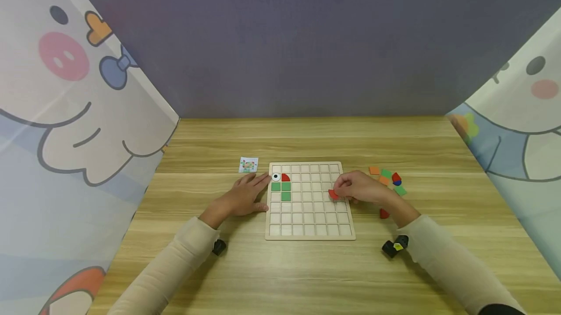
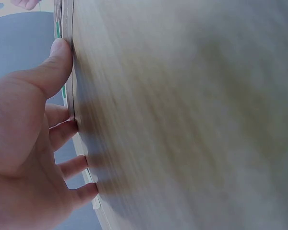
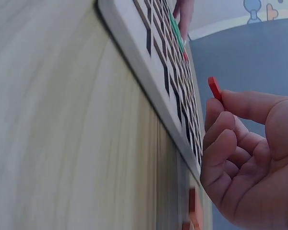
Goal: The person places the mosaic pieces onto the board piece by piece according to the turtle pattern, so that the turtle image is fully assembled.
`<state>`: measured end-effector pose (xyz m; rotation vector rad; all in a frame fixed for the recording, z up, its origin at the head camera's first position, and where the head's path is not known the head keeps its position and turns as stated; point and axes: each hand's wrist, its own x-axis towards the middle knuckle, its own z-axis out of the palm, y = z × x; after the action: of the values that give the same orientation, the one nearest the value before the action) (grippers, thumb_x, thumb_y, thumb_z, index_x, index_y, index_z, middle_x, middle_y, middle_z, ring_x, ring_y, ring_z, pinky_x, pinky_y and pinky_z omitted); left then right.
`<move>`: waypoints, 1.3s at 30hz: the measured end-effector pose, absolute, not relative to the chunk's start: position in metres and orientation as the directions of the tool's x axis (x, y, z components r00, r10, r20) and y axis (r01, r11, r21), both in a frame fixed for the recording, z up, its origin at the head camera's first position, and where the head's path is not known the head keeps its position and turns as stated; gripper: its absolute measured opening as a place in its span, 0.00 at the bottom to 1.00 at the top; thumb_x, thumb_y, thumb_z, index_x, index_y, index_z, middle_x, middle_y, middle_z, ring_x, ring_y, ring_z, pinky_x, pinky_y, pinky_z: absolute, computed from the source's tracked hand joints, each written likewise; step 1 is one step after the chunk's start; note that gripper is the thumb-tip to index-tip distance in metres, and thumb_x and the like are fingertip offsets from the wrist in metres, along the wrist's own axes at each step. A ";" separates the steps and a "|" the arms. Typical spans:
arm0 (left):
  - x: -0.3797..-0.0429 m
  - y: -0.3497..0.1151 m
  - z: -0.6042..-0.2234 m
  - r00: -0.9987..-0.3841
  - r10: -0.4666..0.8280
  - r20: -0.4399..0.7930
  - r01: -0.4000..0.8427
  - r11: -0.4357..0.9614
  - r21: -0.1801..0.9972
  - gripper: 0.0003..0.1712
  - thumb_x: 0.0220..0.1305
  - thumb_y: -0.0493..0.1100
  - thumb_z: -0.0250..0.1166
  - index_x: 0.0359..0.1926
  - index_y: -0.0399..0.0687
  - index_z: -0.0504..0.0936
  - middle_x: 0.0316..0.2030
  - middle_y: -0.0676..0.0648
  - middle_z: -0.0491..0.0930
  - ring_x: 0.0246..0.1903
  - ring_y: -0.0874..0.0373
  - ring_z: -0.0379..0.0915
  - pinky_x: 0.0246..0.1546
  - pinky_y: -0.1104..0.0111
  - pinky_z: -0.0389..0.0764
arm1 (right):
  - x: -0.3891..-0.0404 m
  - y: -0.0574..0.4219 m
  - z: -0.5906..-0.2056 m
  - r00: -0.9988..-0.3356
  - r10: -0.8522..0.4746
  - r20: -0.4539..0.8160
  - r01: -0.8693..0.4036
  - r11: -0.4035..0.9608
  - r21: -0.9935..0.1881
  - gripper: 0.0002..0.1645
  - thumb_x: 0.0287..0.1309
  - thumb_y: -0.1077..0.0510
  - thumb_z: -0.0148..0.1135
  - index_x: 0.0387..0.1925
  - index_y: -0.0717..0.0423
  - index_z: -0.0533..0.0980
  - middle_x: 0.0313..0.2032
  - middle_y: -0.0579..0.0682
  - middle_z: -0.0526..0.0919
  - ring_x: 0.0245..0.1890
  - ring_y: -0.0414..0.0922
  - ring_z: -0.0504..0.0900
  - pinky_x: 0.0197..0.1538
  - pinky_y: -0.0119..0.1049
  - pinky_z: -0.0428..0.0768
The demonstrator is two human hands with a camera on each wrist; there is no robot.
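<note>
A wooden grid board [image 1: 310,238] lies on the table. My left hand [image 1: 245,195] rests at its left edge, fingers and thumb spread straight; the left wrist view shows the fingertips [image 2: 89,190] down at the tabletop beside the board. Between thumb and index finger, my right hand [image 1: 359,187] pinches a flat red piece [image 3: 214,87] over the board's right side. Its other fingers are curled in. At the board's upper left sit a white eye tile [image 1: 276,177], a red quarter-circle piece [image 1: 286,177] and several green square tiles [image 1: 286,196].
A small printed card [image 1: 248,164] lies above my left hand. To the right of the board are loose pieces: orange squares [image 1: 374,170], green squares [image 1: 400,190], a red piece [image 1: 396,177] touching a blue one [image 1: 397,183], and another red piece [image 1: 384,213] near my right wrist.
</note>
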<state>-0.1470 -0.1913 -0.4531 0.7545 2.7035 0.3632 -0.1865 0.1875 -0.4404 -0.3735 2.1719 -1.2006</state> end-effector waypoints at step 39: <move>-0.146 -0.191 -0.450 -0.821 0.528 -0.216 0.457 0.835 0.306 0.51 0.67 0.62 0.65 0.80 0.44 0.54 0.80 0.41 0.54 0.76 0.29 0.50 0.70 0.32 0.57 | -0.171 0.059 -0.441 -0.737 -0.594 -0.323 -0.210 0.655 -0.726 0.06 0.60 0.58 0.68 0.27 0.49 0.83 0.23 0.42 0.82 0.23 0.38 0.73 0.30 0.31 0.72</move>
<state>-0.1463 -0.1911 -0.4505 0.7489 2.7230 0.3483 -0.1711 0.0585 -0.4410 -0.6231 2.3225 -0.9246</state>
